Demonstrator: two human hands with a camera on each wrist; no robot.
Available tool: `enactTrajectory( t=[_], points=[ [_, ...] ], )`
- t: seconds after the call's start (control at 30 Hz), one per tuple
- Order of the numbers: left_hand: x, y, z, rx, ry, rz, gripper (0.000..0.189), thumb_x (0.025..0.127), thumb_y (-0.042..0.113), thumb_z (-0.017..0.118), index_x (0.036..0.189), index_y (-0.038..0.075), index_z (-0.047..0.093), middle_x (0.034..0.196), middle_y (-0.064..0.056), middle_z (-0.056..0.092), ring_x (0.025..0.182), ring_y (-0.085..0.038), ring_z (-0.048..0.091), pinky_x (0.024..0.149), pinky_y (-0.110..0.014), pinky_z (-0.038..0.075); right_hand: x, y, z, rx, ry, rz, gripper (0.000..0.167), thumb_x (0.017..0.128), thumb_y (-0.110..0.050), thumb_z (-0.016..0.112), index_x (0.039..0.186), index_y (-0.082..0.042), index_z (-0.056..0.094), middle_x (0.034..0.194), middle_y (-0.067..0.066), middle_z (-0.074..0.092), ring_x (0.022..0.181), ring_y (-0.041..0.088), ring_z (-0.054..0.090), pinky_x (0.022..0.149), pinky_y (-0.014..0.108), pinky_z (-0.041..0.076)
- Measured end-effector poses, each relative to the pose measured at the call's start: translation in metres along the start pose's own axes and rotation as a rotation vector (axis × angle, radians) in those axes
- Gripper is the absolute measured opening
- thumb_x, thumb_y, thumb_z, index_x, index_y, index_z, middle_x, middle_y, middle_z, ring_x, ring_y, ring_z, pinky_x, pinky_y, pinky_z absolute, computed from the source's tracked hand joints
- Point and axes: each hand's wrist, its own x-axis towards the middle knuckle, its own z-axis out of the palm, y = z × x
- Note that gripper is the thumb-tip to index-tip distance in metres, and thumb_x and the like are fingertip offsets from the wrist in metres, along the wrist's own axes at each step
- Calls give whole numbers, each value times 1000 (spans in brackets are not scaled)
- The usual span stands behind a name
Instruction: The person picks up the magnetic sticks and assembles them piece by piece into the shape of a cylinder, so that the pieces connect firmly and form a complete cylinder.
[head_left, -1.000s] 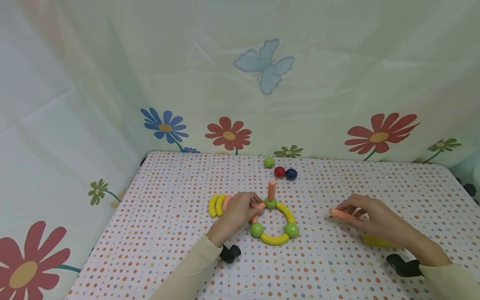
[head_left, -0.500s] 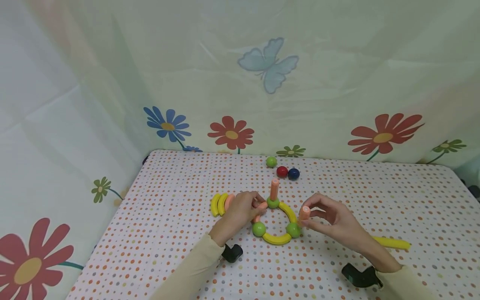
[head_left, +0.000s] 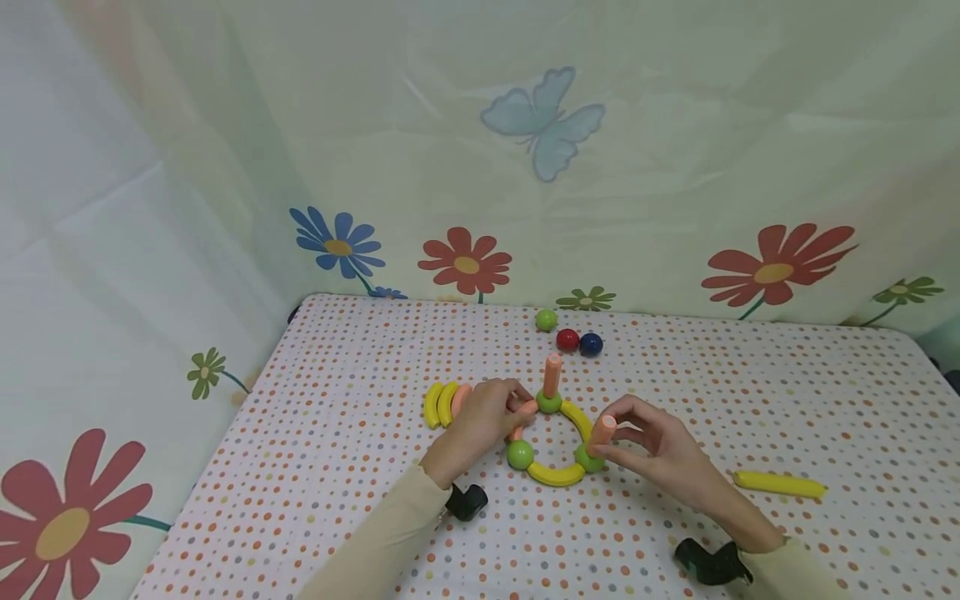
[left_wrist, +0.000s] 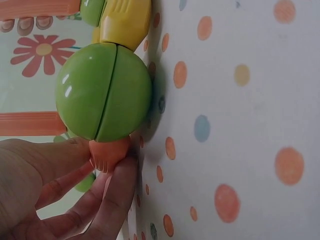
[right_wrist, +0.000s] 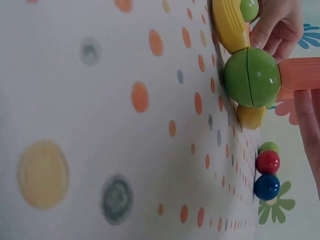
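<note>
A ring of green balls and curved sticks lies on the dotted tablecloth in the head view. My left hand (head_left: pixel 480 421) pinches the curved orange stick (head_left: pixel 516 433) on the ring's left side, beside the left green ball (left_wrist: pixel 104 92). With thumb and fingers, my right hand (head_left: pixel 660 446) holds a straight orange stick (head_left: pixel 604 429) nearly upright. Its lower end meets the right green ball (right_wrist: pixel 251 77). Another orange stick (head_left: pixel 552 375) stands upright on the far green ball (head_left: pixel 549 402). Curved yellow sticks (head_left: pixel 556 475) join the ring's front and right side.
Loose green (head_left: pixel 546 320), red (head_left: pixel 567 340) and blue (head_left: pixel 591 344) balls lie behind the ring. Curved yellow sticks (head_left: pixel 432 406) and a curved orange one (head_left: pixel 459 400) sit left, partly behind my left hand. A straight yellow stick (head_left: pixel 780 484) lies right. A flowered curtain (head_left: pixel 637 208) hangs behind.
My right hand has carried the straight orange stick leftward to the right green ball and turned it upright. The yellow stick at right is now uncovered. My left hand keeps its hold.
</note>
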Motion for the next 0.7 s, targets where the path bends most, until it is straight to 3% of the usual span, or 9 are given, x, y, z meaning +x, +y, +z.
enactTrajectory(
  t=[0.3, 0.53, 0.7],
  points=[
    [1, 1, 0, 10, -3, -19, 21, 96, 13, 79, 114, 6, 74, 80, 4, 64, 65, -8, 54, 59, -19, 42, -9, -4, -13, -80, -8, 62, 37, 89, 11, 76, 121, 3, 60, 114, 4, 62, 102, 8, 67, 84, 28, 60],
    [2, 2, 0, 6, -6, -20, 20, 96, 14, 78, 114, 6, 74, 81, 3, 65, 67, -8, 55, 61, -20, 44, -37, 2, -69, -391, -66, 101, 37, 84, 3, 84, 114, -9, 67, 107, 2, 67, 97, 6, 64, 79, 26, 58],
    [0, 3, -1, 8, -7, -37, 20, 96, 14, 78, 115, 7, 74, 84, 3, 66, 70, -9, 56, 63, -21, 45, -64, 9, -108, -592, -139, 279, 41, 77, -3, 91, 111, -11, 69, 104, -2, 67, 90, -5, 60, 72, 24, 56]
  ],
)
